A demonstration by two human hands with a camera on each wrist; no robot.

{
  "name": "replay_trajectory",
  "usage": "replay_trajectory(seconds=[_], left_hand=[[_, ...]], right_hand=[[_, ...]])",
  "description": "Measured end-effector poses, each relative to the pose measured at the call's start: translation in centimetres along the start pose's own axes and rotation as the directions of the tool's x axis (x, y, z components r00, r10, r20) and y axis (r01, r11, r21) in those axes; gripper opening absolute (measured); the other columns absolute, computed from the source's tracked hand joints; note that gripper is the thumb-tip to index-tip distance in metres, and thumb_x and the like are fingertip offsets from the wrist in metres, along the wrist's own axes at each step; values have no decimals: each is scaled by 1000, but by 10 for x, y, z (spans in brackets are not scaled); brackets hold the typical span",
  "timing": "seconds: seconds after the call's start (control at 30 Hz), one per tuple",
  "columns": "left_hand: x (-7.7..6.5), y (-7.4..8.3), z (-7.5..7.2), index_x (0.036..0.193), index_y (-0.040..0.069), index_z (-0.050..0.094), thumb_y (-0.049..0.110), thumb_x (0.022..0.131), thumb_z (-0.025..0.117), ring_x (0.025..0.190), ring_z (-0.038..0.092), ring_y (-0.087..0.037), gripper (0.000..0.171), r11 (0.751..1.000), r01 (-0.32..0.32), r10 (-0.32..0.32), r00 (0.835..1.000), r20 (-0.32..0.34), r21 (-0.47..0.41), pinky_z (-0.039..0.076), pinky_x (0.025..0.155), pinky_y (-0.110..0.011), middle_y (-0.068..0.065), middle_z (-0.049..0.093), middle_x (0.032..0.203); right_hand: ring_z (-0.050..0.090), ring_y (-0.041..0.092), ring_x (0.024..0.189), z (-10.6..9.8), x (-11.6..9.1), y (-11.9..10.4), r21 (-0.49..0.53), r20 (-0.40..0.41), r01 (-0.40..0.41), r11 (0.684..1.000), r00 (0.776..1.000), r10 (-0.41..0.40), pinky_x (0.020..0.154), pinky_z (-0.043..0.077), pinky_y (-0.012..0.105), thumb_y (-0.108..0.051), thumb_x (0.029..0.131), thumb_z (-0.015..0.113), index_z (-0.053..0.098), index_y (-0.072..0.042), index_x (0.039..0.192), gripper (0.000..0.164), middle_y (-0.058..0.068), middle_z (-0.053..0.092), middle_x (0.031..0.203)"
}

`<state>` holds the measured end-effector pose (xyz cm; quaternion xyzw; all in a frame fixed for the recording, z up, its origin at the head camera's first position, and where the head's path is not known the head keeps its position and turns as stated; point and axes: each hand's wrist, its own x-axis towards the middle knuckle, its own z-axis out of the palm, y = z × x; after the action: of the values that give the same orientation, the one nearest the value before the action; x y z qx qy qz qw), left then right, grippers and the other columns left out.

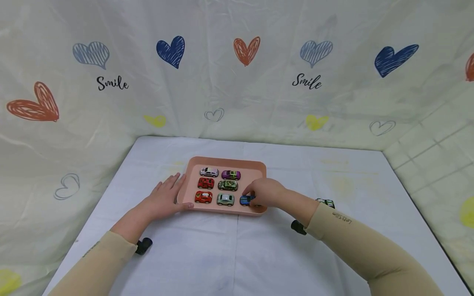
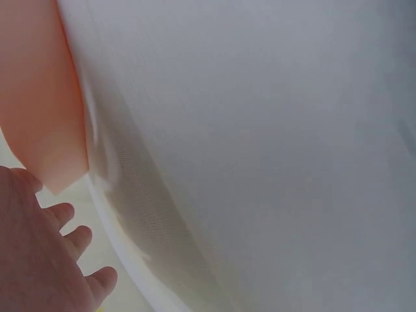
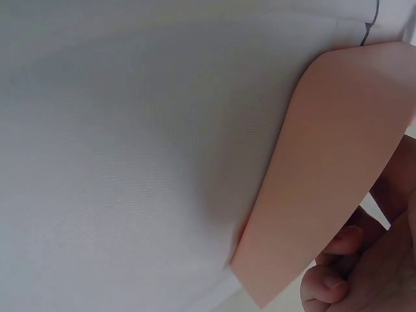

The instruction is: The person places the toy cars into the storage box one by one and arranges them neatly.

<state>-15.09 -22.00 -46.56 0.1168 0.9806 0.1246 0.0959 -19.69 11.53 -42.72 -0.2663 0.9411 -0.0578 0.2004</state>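
A pink tray [image 1: 222, 162] lies on the table with several small toy cars in three rows. My right hand [image 1: 267, 192] reaches over its right edge and pinches a blue toy car [image 1: 244, 200] at the near right corner, covering part of it. To its left in the near row are a pale green car [image 1: 225, 200] and a red car [image 1: 203, 197]. With fingers spread, my left hand [image 1: 166, 198] rests against the tray's left edge. In the wrist views, the tray's outer wall [image 3: 331, 143] hides the cars; the left hand [image 2: 39, 253] shows extended fingers.
Another toy car [image 1: 326, 202], green and white, lies on the white-covered table [image 1: 192, 255] beyond the right forearm, partly covered by it. Black wrist devices [image 1: 144, 246] are on both wrists. A white curtain [image 1: 229, 94] printed with hearts stands behind the table.
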Motion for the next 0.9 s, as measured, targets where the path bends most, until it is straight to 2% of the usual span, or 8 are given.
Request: replay_trajectory(seconds=[0.53, 0.9], left_hand=[[-1, 0, -1, 159, 5, 17, 80, 80, 55, 149, 13, -43, 115, 1000, -1, 1, 1000, 2, 0, 11, 118, -63, -22, 15, 163], [0, 0, -1, 159, 6, 16, 81, 80, 54, 149, 11, -43, 116, 1000, -2, 2, 1000, 3, -7, 10, 118, -62, -22, 14, 163]], right_hand=[[54, 6, 81, -2, -3, 2, -24, 8, 54, 998, 999, -54, 72, 49, 28, -29, 87, 78, 74, -32, 118, 32, -12, 64, 92], [54, 7, 80, -3, -4, 2, -21, 16, 49, 999, 999, -48, 73, 49, 29, -28, 88, 77, 74, -32, 119, 31, -12, 63, 92]])
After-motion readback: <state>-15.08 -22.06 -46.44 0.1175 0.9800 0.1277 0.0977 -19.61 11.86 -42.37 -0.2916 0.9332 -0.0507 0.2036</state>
